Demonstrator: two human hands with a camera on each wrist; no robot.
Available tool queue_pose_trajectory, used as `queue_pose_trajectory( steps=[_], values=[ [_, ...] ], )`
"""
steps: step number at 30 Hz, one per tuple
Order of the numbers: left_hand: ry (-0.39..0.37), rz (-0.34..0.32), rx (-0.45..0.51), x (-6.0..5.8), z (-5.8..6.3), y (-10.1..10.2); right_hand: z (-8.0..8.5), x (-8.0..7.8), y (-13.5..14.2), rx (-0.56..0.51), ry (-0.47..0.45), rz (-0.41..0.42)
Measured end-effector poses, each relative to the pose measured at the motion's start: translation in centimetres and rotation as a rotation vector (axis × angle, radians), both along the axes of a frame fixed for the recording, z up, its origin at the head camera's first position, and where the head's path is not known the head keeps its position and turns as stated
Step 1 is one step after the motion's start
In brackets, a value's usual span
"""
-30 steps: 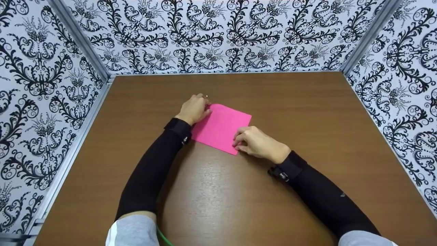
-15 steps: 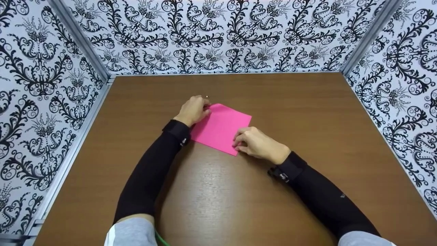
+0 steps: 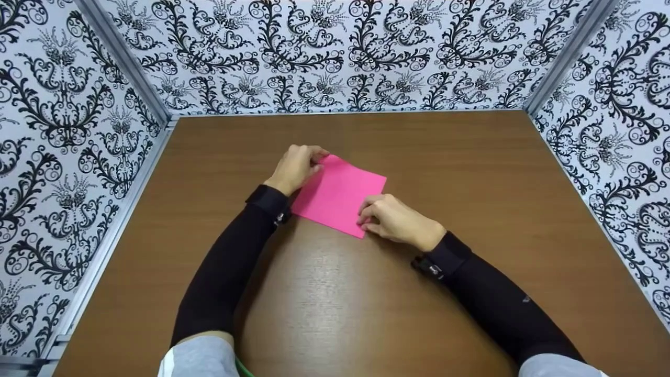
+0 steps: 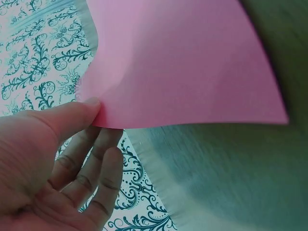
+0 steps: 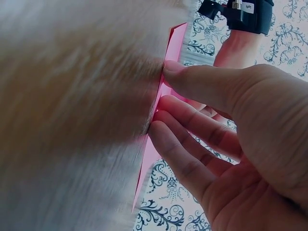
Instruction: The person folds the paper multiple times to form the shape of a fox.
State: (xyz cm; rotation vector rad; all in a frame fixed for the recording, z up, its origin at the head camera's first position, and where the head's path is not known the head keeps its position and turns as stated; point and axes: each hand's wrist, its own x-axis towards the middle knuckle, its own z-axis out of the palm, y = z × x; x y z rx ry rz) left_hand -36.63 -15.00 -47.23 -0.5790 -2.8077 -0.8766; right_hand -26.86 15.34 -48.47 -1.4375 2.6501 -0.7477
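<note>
One pink sheet (image 3: 340,193): partly raised
Left hand (image 3: 296,166): pinches far-left corner
Right hand (image 3: 395,220): fingers loosely parted, touching right side

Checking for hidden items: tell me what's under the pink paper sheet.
The wood-grain tabletop lies beneath the pink paper sheet, and part of the left hand reaches under its raised corner. Whatever else the sheet covers cannot be seen.

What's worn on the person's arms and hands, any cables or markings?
The left hand and right hand wear no gloves. Black sleeves cover both forearms, the right bearing a pale mark; light grey sleeves start farther up. Each wrist has a black strap with a device; the left's white label seems to read "left". A green cable shows beside the left arm.
</note>
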Motion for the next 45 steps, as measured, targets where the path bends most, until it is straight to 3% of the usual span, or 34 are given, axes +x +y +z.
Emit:
queue_pose_trajectory(
  steps=[8, 15, 32, 45],
  values=[
    [0.023, -0.005, 0.041, 0.8, 0.8, 0.1, 0.1, -0.1, 0.1, 0.009, 0.006, -0.012],
    [0.091, -0.024, 0.025, 1.8, 1.3, 0.3, 0.1, -0.2, 0.1, 0.01, -0.006, -0.027],
    [0.197, -0.07, 0.07, 3.9, 1.6, 0.9, -0.2, 0.0, 0.0, -0.008, 0.03, 0.006],
    [0.286, -0.12, 0.007, 5.6, 1.7, 2.1, -0.1, 0.0, -0.2, -0.01, 0.032, 0.01]
  ],
)
